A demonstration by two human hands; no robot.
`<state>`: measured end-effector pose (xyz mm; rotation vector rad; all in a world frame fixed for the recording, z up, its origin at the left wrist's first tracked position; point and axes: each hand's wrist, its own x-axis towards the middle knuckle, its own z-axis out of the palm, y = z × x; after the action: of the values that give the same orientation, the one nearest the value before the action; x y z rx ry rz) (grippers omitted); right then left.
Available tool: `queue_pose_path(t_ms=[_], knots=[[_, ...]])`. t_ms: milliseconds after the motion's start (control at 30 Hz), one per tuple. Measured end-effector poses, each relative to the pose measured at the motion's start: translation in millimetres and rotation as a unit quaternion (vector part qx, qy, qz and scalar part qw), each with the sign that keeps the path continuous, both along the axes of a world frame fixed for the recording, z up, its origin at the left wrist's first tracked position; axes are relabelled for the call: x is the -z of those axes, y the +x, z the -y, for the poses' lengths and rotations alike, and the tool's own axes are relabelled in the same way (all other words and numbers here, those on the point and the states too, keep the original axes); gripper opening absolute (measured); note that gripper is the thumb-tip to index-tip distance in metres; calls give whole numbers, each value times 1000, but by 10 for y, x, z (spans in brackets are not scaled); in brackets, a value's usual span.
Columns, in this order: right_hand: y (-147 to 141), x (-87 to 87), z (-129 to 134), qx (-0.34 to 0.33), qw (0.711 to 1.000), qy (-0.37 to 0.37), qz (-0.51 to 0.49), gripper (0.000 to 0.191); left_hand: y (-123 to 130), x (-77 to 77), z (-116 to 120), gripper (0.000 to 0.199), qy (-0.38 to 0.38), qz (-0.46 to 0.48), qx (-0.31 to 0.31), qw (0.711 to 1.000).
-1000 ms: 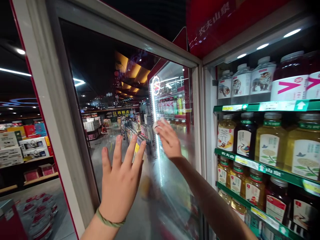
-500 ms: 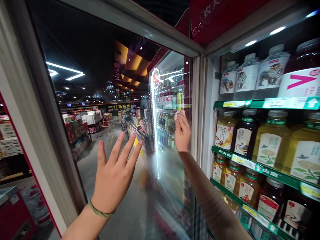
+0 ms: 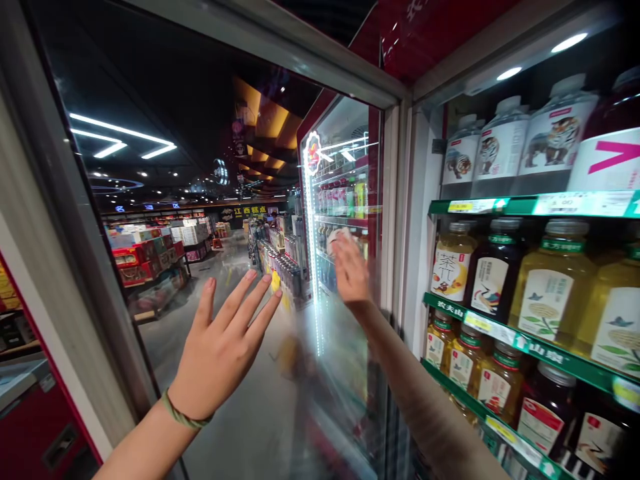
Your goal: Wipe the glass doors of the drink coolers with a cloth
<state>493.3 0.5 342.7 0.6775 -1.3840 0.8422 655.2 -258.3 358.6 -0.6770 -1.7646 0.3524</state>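
Observation:
A glass door in a grey frame point(image 3: 65, 267) stands open beside a lit drinks fridge. My left hand point(image 3: 220, 347), with a green band point(image 3: 183, 415) round the wrist, has its fingers spread against or just in front of the glass; nothing is in it. Farther right, my right hand point(image 3: 353, 270) presses a crumpled white cloth or tissue point(image 3: 340, 237) to the glass near the door's right edge. The right hand is slightly blurred, and its palm is hidden.
Fridge shelves at the right hold rows of bottles point(image 3: 545, 293) behind green price strips point(image 3: 470, 317). Through the glass show stacked boxes point(image 3: 145, 253), a shop aisle and another lit drinks cabinet point(image 3: 325, 193). A red unit point(image 3: 45, 427) stands at the lower left.
My right hand has moved left across the glass with the white cloth. My left hand stays spread, slightly lower and more to the left in view. The view has shifted a little.

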Motion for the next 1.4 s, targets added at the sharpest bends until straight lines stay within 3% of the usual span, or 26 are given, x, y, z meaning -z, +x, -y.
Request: queue_pose_path(t_ms=[100, 233, 400, 500, 533, 667, 800, 833, 967, 1100, 1233, 1267, 1367, 1400], knots=[[16, 13, 26, 7, 997, -75, 12, 49, 5, 4, -8, 50, -1, -4, -8, 1000], [6, 53, 7, -2, 996, 92, -2, 55, 6, 33, -4, 50, -2, -1, -8, 1000], [-50, 103, -143, 50, 999, 3, 21, 58, -4, 85, 24, 50, -13, 17, 8, 1000], [-67, 157, -210, 45, 991, 110, 60, 59, -10, 94, 23, 50, -3, 24, 12, 1000], [-75, 173, -228, 42, 990, 113, 67, 58, -12, 93, 19, 50, -2, 25, 12, 1000], [-89, 211, -259, 52, 995, -21, 84, 57, -16, 85, 6, 50, -1, 24, 12, 1000], [-75, 209, -231, 36, 989, 128, 72, 58, -20, 92, 21, 49, -1, 24, 10, 1000], [-85, 202, -233, 37, 990, 121, 69, 57, -20, 96, 27, 49, -2, 24, 9, 1000], [-163, 210, -299, 55, 994, -52, 83, 55, -20, 105, 36, 50, -4, 29, 10, 1000], [-199, 278, -393, 45, 993, 68, 90, 58, -21, 111, 29, 50, 2, 33, 20, 999], [-217, 354, -461, 54, 987, -64, 138, 57, -19, 116, 28, 52, 6, 32, 25, 999], [-227, 382, -478, 53, 988, -56, 136, 58, -17, 115, 27, 52, 6, 34, 26, 999], [-278, 484, -542, 53, 992, 62, 97, 59, -5, 107, 26, 52, 9, 38, 29, 999], [-297, 518, -563, 56, 993, 53, 87, 57, 0, 103, 27, 52, 9, 39, 30, 999]])
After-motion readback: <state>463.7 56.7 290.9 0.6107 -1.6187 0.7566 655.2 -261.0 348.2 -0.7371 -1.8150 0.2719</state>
